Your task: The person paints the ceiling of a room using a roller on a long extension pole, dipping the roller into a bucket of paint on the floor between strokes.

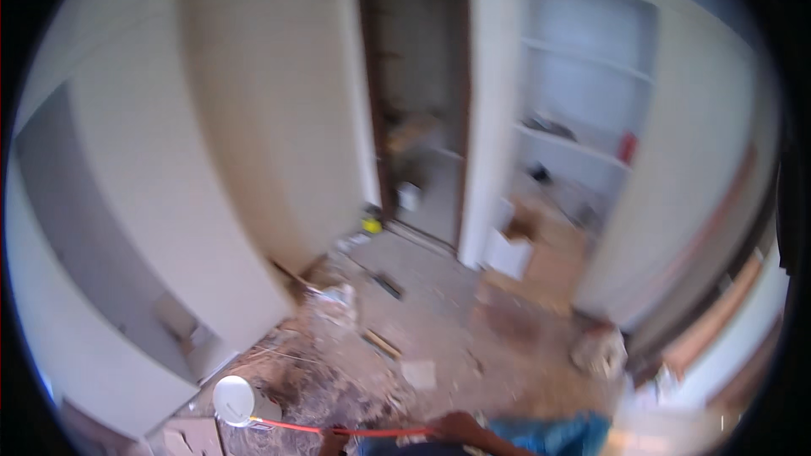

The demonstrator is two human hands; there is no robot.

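Observation:
A long, thin red-orange pole (380, 433) lies nearly level across the bottom of the view. My left hand (335, 437) is closed around its middle part. Farther right, my right hand (456, 427) is wrapped around the pole near its right end. The pole's yellowish left tip (254, 419) overlaps a white bucket (269, 408) at the lower left; I cannot tell whether they touch. Blur hides the fingers' detail. Beside my right forearm is a crumpled blue sheet (557, 437).
Scraps litter the floor (439, 304), including a wooden strip (383, 344) and a white sheet (418, 374). Ahead is an open doorway (422, 110), with a yellow-and-black object (372, 219) at its left. White shelves (583, 59) and cardboard (549, 262) are on the right.

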